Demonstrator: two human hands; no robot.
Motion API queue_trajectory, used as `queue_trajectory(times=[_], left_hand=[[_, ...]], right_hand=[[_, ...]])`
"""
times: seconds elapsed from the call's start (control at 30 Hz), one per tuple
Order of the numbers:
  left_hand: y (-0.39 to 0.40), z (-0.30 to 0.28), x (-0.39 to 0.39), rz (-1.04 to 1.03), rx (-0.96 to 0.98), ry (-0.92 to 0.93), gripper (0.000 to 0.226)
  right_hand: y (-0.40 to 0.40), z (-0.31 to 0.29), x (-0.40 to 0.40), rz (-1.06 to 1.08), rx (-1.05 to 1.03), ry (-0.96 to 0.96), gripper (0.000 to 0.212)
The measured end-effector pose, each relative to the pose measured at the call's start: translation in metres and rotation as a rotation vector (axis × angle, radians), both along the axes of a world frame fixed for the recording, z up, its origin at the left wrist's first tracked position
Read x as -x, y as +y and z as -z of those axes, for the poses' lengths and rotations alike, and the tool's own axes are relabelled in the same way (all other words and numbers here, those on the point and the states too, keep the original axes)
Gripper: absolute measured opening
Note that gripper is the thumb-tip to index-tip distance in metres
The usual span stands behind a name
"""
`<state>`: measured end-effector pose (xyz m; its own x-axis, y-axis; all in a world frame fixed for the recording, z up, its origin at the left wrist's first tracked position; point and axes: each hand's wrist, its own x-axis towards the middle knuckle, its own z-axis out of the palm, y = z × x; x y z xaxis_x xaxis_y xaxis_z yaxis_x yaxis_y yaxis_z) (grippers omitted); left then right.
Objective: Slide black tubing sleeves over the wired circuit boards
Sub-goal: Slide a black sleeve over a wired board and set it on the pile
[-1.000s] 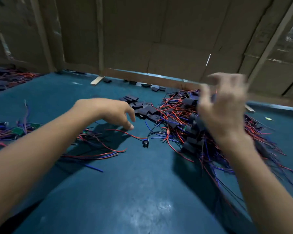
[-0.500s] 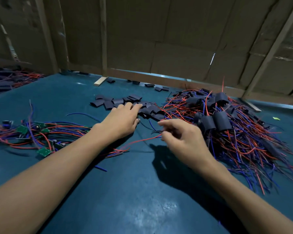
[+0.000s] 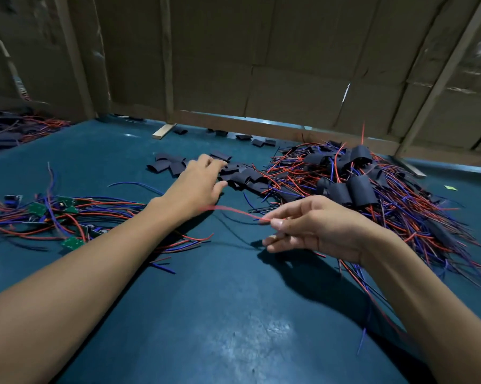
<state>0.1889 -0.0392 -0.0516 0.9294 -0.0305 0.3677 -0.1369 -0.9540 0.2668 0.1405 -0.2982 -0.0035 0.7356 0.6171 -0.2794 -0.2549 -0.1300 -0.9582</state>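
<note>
Loose black tubing sleeves (image 3: 242, 176) lie in a flat heap mid-table. My left hand (image 3: 197, 184) reaches over them, fingers spread, touching the heap; whether it holds one I cannot tell. My right hand (image 3: 314, 228) hovers above the table, thumb and forefinger pinched on a wired board's red wire (image 3: 233, 210), which trails left, blurred; the board itself is hidden in the hand. Bare green circuit boards with red and blue wires (image 3: 67, 209) lie at the left. A big pile of sleeved boards (image 3: 358, 187) sits at the right.
The work surface is a blue-green table (image 3: 220, 314). Cardboard walls with wooden slats (image 3: 261, 65) close off the back. A few stray sleeves (image 3: 258, 142) and a small wood block (image 3: 161, 131) lie along the far edge. Another wire pile (image 3: 17, 128) sits far left.
My right hand came down from the sleeved pile to the middle and pulled a wired board up by its red wire. My left hand moved forward onto the loose sleeves.
</note>
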Motion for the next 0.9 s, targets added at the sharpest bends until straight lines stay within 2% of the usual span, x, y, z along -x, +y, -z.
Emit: queue_trajectory(times=[0.07, 0.13, 0.27, 0.37, 0.43, 0.5, 0.67, 0.77, 0.9], left_hand=[[0.0, 0.001, -0.007, -0.041, -0.099, 0.101, 0.059], [-0.002, 0.001, -0.015, -0.028, -0.18, 0.171, 0.058], [-0.007, -0.01, -0.024, 0.111, -0.304, 0.188, 0.053], [-0.01, -0.023, -0.03, 0.21, -0.418, 0.147, 0.04], [-0.011, -0.032, -0.032, 0.26, -0.402, 0.188, 0.028], [-0.013, -0.036, -0.034, 0.303, -0.315, 0.221, 0.026], [-0.009, -0.042, -0.033, 0.332, -0.226, 0.324, 0.048], [0.002, -0.048, -0.034, 0.329, -0.233, 0.436, 0.057], [0.008, -0.058, -0.03, 0.314, -0.354, 0.55, 0.042]], right_hand=[[0.0, 0.001, 0.002, -0.042, 0.069, -0.053, 0.016], [0.0, 0.002, 0.004, -0.1, 0.144, -0.141, 0.017], [-0.005, -0.003, 0.005, -0.242, 0.28, -0.35, 0.023], [-0.008, -0.005, 0.002, -0.191, 0.285, -0.519, 0.019], [-0.01, -0.005, -0.001, -0.122, 0.207, -0.514, 0.02], [-0.01, -0.005, -0.004, -0.052, 0.137, -0.5, 0.029], [-0.007, -0.002, -0.012, 0.137, -0.183, -0.245, 0.036], [-0.007, 0.0, -0.013, 0.161, -0.264, -0.124, 0.029], [0.0, 0.005, -0.011, 0.179, -0.349, -0.022, 0.025]])
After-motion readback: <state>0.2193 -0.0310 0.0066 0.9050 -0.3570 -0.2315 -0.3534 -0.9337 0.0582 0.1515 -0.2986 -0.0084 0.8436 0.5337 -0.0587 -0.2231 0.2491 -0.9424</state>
